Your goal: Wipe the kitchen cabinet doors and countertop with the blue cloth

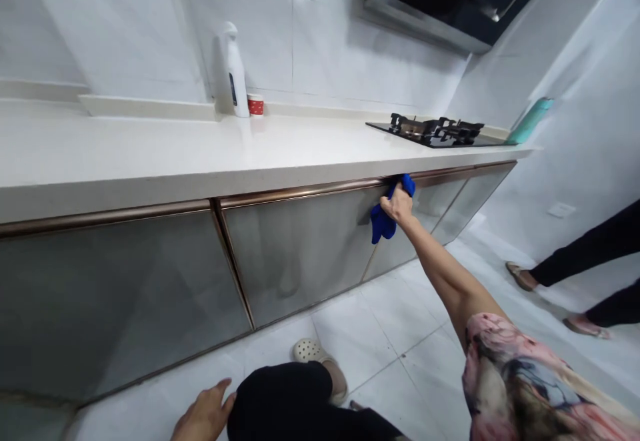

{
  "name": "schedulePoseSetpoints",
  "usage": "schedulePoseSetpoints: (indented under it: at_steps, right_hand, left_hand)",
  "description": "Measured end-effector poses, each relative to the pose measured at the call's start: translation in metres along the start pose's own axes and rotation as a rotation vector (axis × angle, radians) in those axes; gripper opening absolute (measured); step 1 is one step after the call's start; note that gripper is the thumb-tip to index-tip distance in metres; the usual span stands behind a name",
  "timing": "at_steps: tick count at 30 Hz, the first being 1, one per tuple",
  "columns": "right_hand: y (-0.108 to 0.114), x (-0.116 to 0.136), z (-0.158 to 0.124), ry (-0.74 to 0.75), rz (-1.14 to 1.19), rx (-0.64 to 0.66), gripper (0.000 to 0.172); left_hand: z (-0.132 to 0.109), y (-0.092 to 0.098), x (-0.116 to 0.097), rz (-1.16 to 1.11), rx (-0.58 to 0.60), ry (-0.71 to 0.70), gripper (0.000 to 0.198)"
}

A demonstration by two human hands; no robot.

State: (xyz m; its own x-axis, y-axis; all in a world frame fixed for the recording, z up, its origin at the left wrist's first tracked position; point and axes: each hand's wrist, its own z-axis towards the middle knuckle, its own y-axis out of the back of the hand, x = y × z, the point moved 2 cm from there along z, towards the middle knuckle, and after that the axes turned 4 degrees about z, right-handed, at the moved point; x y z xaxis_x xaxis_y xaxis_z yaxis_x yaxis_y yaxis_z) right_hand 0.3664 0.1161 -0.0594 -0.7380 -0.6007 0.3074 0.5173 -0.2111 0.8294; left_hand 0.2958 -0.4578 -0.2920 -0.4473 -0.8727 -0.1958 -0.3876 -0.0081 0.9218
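Observation:
My right hand (399, 204) is closed around a blue cloth (383, 225) and presses it against the bronze-coloured top rail (310, 190) of the cabinet doors, just under the counter edge. Part of the cloth hangs below my fingers, over the glass door (295, 247). At the bottom of the view my left hand (204, 414) is beside my dark-trousered knee (285, 394), fingers stretched out and holding nothing. The lower part of this hand is cut off by the frame.
On the white counter (165, 147) stand a white spray bottle (237, 77), a small red cup with white dots (255, 105), a black gas stove (435, 133) and a leaning teal object (531, 121). A range hood (445, 1) hangs above. Another person's legs (590, 244) stand at right.

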Motion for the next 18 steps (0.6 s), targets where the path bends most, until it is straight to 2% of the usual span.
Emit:
schedulePoseSetpoints:
  at_steps: [3,6,8,12,18]
  right_hand:
    - [0.001,0.029,-0.021,0.048,0.029,-0.026,0.063]
    - [-0.008,0.069,-0.051,0.155,0.060,-0.043,0.069]
    - [-0.015,0.097,-0.072,0.250,0.089,-0.070,0.071]
    - [-0.026,0.149,-0.112,0.485,0.153,-0.103,0.068]
    - [-0.031,0.231,-0.170,0.813,0.200,0.035,0.046]
  left_hand:
    - [0.005,-0.007,-0.018,0.015,0.105,-0.069,0.055]
    - [0.006,0.005,-0.036,0.029,0.115,-0.083,0.060]
    - [0.006,0.009,-0.042,0.031,0.171,-0.076,0.062]
    - [0.008,0.001,-0.033,-0.007,0.251,-0.061,0.064]
    - [0.003,-0.013,-0.011,-0.091,0.266,0.003,0.065]
